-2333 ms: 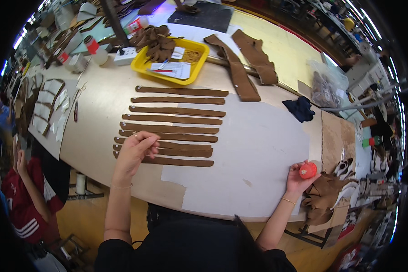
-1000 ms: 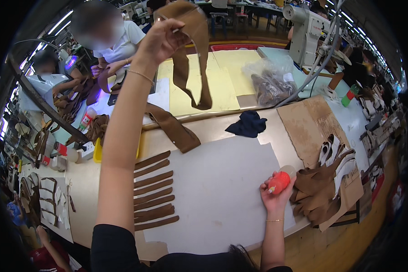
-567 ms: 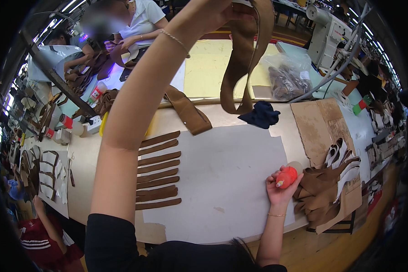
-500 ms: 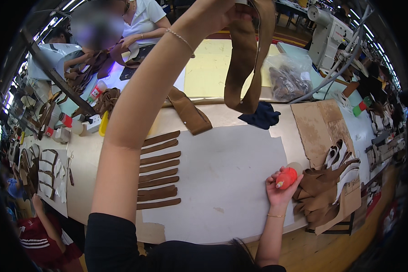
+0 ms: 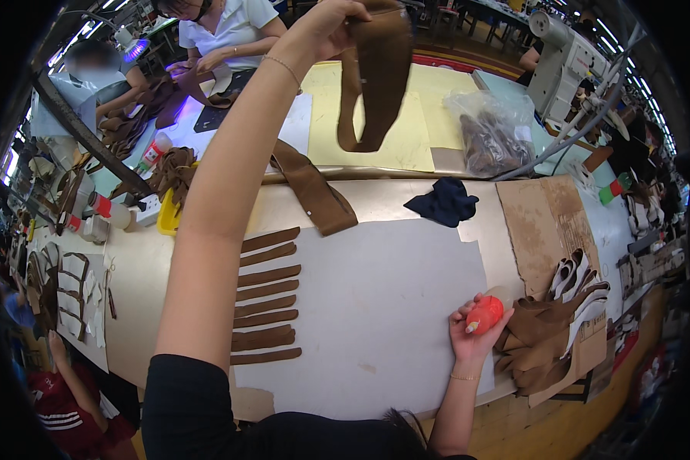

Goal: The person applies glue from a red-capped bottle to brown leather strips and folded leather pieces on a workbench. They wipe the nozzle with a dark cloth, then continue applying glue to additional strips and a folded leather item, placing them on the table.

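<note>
Raised high at the top of the view, my left hand (image 5: 339,29) grips a broad brown fabric strip (image 5: 382,84), which hangs down in a loop above the far side of the table. At the right, my right hand (image 5: 471,343) is wrapped round a squeeze bottle (image 5: 484,314) with a red top and a small pale nozzle tipped toward me. Several narrow brown strips (image 5: 268,293) lie in a row on the grey sheet (image 5: 368,307), their left ends hidden behind my left forearm. Another broad brown strip (image 5: 318,195) lies across the sheet's far edge.
Navy cloth (image 5: 443,202) lies beyond the sheet. Right of it are cardboard (image 5: 540,218), a pile of brown pieces (image 5: 537,345) and a filled plastic bag (image 5: 494,138). A sewing machine (image 5: 563,69) stands far right; a co-worker in white (image 5: 234,34) handles brown fabric opposite.
My left hand has moved left with the hanging strip, whose lower end has risen away from the navy cloth. My right hand keeps the bottle in nearly the same place.
</note>
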`<state>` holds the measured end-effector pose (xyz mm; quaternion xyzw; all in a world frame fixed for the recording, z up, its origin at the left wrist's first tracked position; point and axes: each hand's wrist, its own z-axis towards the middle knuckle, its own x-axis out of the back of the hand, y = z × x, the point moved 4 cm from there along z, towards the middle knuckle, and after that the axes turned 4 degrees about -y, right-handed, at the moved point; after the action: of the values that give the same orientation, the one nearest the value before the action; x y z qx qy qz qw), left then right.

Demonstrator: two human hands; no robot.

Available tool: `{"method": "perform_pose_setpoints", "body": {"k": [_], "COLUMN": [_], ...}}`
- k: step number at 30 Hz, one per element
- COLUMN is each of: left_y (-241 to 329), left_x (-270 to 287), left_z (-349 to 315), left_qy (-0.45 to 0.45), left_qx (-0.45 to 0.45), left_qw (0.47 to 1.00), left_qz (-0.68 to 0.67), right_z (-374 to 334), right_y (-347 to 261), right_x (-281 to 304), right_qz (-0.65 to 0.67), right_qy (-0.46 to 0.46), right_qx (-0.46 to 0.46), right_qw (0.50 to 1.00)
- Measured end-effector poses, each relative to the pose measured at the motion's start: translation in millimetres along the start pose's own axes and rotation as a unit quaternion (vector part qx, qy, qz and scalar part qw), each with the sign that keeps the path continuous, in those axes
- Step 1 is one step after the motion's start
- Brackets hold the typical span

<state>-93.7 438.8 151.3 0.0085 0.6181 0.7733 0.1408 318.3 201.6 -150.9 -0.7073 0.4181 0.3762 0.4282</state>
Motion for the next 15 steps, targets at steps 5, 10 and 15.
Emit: {"method": "perform_pose_setpoints", "body": {"k": [5,10,15], "left_y": [-52.4,-94.3,-79.8], "left_x": [39.2,49.7,62.2], "left_z": [-15.5,-21.1,-3.3], "left_qy": [0.142,0.170,0.171], "left_qx": [0.028,0.058,0.031], "left_qw": [0.989,0.983,0.985], "left_qz": [-0.005,-0.036,-0.018], "right_z": [0.4,1.2,0.9], "right_y": [-1.1,-0.6,-0.4], "right_x": [0.1,-0.3,-1.2], "right_qz": [-0.009,-0.011,-0.007], "right_qy": [-0.011,-0.020,-0.016], "right_qx": [0.006,0.004,0.000], "right_qw": [1.000,1.000,1.000]}}
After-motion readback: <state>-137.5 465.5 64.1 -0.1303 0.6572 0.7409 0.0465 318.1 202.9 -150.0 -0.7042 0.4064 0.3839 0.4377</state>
